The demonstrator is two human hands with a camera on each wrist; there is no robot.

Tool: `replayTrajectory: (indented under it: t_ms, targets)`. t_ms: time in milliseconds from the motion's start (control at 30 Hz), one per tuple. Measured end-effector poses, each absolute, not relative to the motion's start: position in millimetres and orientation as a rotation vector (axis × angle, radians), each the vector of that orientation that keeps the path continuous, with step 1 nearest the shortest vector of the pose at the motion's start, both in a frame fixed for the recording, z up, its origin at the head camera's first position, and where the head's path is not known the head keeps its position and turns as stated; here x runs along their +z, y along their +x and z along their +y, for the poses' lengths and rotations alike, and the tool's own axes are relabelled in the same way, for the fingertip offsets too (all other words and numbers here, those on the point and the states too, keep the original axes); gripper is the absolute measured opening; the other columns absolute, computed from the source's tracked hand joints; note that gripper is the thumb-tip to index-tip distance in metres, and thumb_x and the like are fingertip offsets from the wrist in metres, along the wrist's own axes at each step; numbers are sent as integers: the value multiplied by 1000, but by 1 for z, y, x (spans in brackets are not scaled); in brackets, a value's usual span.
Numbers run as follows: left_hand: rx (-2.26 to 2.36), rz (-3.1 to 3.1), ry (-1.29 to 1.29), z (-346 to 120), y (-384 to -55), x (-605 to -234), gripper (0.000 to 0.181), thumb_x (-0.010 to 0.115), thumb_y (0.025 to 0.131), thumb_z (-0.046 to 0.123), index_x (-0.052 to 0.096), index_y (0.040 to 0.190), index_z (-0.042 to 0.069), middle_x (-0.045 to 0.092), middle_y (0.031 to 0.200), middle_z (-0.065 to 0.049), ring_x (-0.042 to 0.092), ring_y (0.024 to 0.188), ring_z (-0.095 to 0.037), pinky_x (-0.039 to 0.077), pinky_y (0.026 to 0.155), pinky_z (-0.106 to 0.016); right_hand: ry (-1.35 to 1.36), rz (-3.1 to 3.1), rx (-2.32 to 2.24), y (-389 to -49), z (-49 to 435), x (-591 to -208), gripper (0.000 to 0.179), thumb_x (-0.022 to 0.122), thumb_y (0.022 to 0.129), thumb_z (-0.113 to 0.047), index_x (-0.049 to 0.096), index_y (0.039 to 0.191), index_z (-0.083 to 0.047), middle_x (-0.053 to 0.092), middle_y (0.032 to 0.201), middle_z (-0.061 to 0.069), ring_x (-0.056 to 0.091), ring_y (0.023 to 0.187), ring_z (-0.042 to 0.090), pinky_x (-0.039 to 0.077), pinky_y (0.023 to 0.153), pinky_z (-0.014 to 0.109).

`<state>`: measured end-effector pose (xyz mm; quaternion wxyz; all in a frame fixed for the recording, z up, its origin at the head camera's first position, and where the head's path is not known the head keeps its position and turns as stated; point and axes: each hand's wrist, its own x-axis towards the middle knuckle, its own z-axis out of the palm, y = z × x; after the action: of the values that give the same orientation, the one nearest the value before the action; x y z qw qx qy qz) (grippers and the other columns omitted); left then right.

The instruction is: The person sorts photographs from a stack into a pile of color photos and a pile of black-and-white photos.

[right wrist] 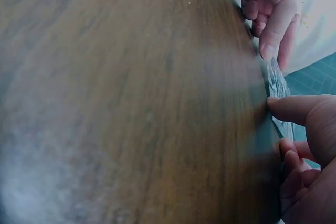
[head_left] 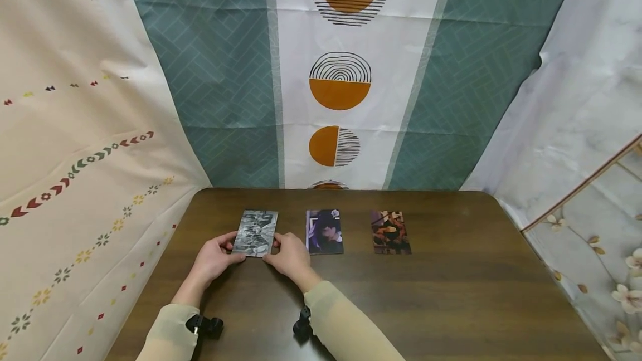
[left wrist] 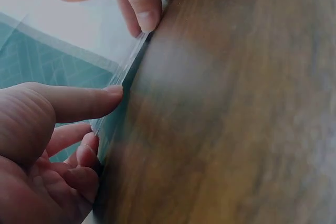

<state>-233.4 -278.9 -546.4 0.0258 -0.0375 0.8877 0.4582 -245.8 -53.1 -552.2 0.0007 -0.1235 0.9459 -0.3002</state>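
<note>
Because the brown table [head_left: 451, 294] looks smooth, anything pressed unevenly on it could skid. Left hand [head_left: 213, 261] and right hand [head_left: 291, 257] pinch the grey photo [head_left: 256, 233] by its sides, thumbs at its near corners, at ten o'clock from the table's middle; mismatched pressure might bend or twist it. At that photo's three o'clock, the purple photo [head_left: 325, 233] lies close enough for the right knuckles to nudge it; the orange photo [head_left: 391, 233], farther along, seems safe. The table's six o'clock edge is cut off, some fingertips are hidden, and since both wrist views show only a glossy sliver, I cannot tell whether the held photo lies flat.
</note>
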Motion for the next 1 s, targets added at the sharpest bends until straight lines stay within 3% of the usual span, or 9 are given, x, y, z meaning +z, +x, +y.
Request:
replayTrajectory:
  t_ms: [467, 1000]
  targets:
    - [1291, 2752, -99, -282, -238, -542, 76, 91, 83, 14, 57, 148, -9, 55, 96, -9, 49, 86, -25, 39, 74, -38, -326, 2915, -908, -250, -57, -546, 67, 88, 86, -46, 70, 144, -19, 57, 89, -14, 53, 80, 6, 47, 73, 28]
    - [1242, 2792, -108, -280, -238, -544, 76, 92, 82, 16, 59, 146, -8, 58, 96, -8, 51, 89, -27, 39, 79, -39, -306, 2908, -929, -250, -55, -546, 71, 89, 85, -47, 69, 147, -19, 56, 88, -14, 52, 77, 6, 46, 70, 28]
